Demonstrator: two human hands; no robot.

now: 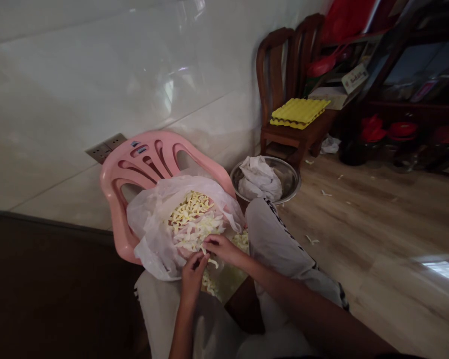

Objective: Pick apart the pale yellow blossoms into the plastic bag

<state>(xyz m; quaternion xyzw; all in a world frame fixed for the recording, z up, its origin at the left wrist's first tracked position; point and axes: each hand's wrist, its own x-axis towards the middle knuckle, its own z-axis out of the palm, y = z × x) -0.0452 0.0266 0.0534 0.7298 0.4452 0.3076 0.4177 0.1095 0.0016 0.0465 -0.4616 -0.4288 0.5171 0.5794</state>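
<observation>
My left hand (193, 269) is closed in a pinch low in front of a white plastic bag (149, 234). Close beside it, my right hand (220, 248) also pinches, its fingertips nearly meeting the left ones. A small pale strip (204, 250) shows between the fingertips, and another pale strip (213, 263) hangs just below; I cannot tell which hand bears each one. Inside the open bag lies a heap of yellowish strips (190, 207), with whiter strips (200, 232) nearer me. The bag rests on a pink plastic chair (164, 144).
Right of the pink chair, a metal basin (294, 184) holds a bundled white bag (260, 177). Beyond stands a wooden chair (277, 65) bearing yellow egg trays (299, 112). A few pale scraps (312, 240) lie on the wood floor (359, 224). A tiled wall (97, 75) rises behind.
</observation>
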